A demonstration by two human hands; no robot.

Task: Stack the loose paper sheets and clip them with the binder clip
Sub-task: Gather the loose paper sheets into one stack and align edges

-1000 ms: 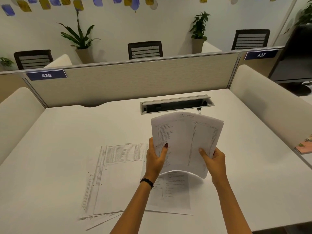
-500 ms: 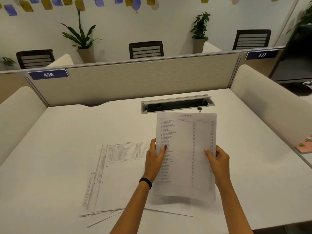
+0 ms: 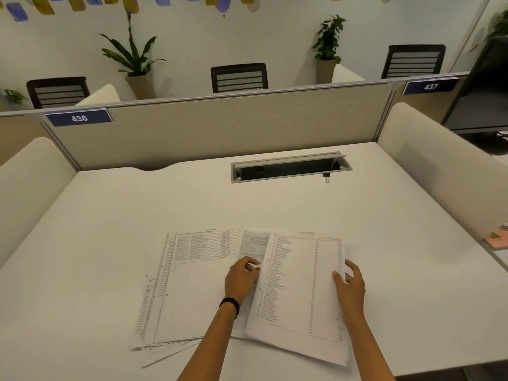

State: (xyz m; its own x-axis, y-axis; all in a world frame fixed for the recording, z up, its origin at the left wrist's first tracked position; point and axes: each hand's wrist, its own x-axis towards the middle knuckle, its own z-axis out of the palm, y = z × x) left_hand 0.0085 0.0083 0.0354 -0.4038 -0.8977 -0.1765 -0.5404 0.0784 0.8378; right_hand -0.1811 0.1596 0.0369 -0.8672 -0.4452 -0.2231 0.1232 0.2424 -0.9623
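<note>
A small stack of printed sheets [image 3: 299,287] lies flat on the white desk, slightly fanned. My right hand [image 3: 350,284] rests on its right edge, thumb on top, fingers spread. My left hand [image 3: 242,279] curls its fingers at the stack's left edge, over a sheet [image 3: 254,243] that sticks out from beneath. To the left lies an untidy pile of loose sheets [image 3: 192,284]. A small black binder clip [image 3: 326,177] sits far back on the desk, just in front of the cable slot, away from both hands.
An open cable slot [image 3: 288,167] is set into the desk's back. A beige partition [image 3: 220,127] closes the far side, padded side panels [image 3: 439,166] flank the desk. A pink item [image 3: 499,239] lies at the right edge. A monitor [image 3: 481,92] stands beyond.
The stack, held upright in both hands a second ago, has come down flat onto the desk beside the loose pile. Both hands have lowered with it and loosened their hold.
</note>
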